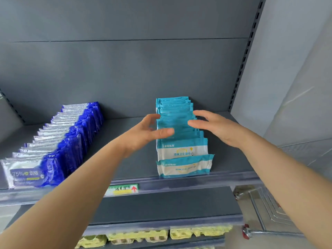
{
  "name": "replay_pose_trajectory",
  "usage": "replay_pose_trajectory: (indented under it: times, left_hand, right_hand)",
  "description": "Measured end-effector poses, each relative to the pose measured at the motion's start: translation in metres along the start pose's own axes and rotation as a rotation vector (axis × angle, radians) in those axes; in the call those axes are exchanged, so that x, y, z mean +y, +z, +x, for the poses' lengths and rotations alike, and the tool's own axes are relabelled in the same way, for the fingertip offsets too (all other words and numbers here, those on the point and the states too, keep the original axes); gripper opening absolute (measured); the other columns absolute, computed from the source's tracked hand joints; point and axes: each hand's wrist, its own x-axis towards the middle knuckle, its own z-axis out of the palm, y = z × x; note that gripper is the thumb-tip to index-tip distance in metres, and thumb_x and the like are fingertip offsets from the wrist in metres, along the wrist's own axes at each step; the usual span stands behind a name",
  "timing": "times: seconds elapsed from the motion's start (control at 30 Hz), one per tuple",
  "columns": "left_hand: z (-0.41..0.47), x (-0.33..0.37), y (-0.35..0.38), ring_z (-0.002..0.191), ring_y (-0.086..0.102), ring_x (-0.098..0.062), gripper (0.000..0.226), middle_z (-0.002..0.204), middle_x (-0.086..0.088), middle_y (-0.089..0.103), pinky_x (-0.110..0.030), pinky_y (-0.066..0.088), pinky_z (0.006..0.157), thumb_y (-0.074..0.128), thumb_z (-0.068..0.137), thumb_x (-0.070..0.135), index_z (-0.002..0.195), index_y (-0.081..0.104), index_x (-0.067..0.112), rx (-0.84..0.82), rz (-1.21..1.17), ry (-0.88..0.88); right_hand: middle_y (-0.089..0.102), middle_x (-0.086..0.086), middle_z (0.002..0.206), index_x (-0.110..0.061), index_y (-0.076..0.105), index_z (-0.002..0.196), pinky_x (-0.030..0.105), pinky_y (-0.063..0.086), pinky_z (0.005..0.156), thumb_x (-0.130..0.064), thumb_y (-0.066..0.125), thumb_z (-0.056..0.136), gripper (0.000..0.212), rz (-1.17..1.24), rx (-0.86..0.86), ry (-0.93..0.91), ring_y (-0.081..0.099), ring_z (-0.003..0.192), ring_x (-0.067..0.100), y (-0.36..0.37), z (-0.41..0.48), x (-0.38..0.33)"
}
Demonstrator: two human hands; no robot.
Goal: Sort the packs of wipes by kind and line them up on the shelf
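Grip: none closed. Left hand (147, 131) and right hand (217, 128) both spread, fingers loosely extended, holding nothing. They flank the row of teal packs (177, 114), one at each side; motion blur hides whether the fingertips touch the wrappers.

Item: teal packs, stood on edge in one file running front to back, right of centre on the shelf (188, 182). Front pack (185, 168) sits lower, tilted and offset to the right of the file.

Companion stock: blue packs (71, 137), a separate file at the left, well apart from the teal one. Kinds appear already separated.

Handling note: likely step is squaring the teal file.
- Press both flat palms inward evenly, so soft wrappers slide rather than buckle.
- Work from back to front.
- Stand the front pack upright and flush last.
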Motion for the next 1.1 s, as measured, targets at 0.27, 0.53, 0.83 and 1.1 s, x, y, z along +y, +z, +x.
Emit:
replay_pose_trajectory:
  times: [0.27, 0.53, 0.83, 1.1]
  left_hand:
    - [-0.010, -0.036, 0.021, 0.123, 0.049, -0.016, 0.086, 0.140, 0.007, 0.037, -0.038, 0.057, 0.087, 0.085, 0.069, 0.034, 0.140, 0.037, 0.029, 0.158, 0.287, 0.049]
    - [-0.006, -0.043, 0.031, 0.129, 0.046, -0.017, 0.059, 0.155, 0.005, 0.024, -0.024, 0.053, 0.090, 0.060, 0.092, 0.031, 0.146, 0.036, 0.022, 0.132, 0.328, 0.085]
    - [-0.028, -0.038, 0.046, 0.103, 0.061, -0.009, 0.055, 0.132, 0.010, 0.051, -0.020, 0.057, 0.068, 0.048, 0.099, 0.027, 0.147, 0.021, 0.033, 0.130, 0.135, 0.031]
    - [-0.028, -0.040, 0.054, 0.103, 0.062, -0.012, 0.058, 0.120, 0.008, 0.057, -0.035, 0.059, 0.078, 0.043, 0.101, 0.037, 0.151, 0.014, 0.032, 0.180, 0.105, -0.125]
  right_hand:
    - [0.023, -0.008, 0.153, -0.036, 0.040, 0.141, 0.025, 0.027, 0.106, -0.037, 0.082, 0.071, 0.082, -0.378, 0.112, 0.041, 0.029, 0.137, 0.011, 0.033, -0.049, 0.015]
    - [0.010, -0.014, 0.159, -0.024, 0.027, 0.150, 0.032, 0.018, 0.118, -0.029, 0.053, 0.096, 0.060, -0.433, 0.103, -0.007, 0.016, 0.144, 0.008, 0.047, -0.035, 0.024]
    - [-0.006, -0.015, 0.159, -0.031, 0.015, 0.152, 0.040, 0.016, 0.119, -0.048, 0.054, 0.091, 0.074, -0.527, 0.106, -0.048, 0.001, 0.147, 0.011, 0.045, -0.041, 0.026]
    - [-0.008, -0.013, 0.159, -0.027, 0.005, 0.153, 0.041, 0.007, 0.119, -0.049, 0.042, 0.095, 0.072, -0.619, 0.037, -0.017, -0.010, 0.146, 0.010, 0.051, -0.031, 0.032]
